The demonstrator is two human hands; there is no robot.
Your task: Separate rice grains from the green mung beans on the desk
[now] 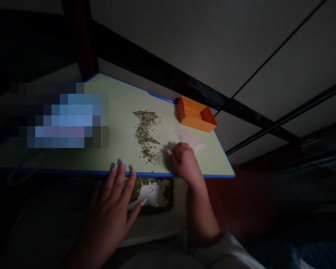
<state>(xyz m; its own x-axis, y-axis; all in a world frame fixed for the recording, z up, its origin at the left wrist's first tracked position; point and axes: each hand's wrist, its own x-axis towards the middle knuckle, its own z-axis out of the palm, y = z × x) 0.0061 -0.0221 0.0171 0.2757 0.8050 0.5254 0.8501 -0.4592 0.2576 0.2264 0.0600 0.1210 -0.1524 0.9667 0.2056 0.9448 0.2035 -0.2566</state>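
My left hand [112, 201] is open, its fingers spread and the fingertips at the table's blue front edge. Below that edge, partly behind this hand, is a dark-rimmed white container [152, 194] with green beans inside. My right hand [183, 160] is closed on the tabletop, fingers curled and thumb tip pointing left; whatever it may hold is hidden. Just beyond it lies a pale heap of rice-like grains [189, 139]. To its left, small green beans [145, 129] are scattered in a curved band, with paler bits among them.
An open orange box [197, 115] stands at the table's far right corner. The pale tabletop [117, 112] has a blue rim. A blurred-out bright object [70, 119] is at the left, with a cable-like loop near the front edge. A panelled wall or cabinet [212, 45] rises behind.
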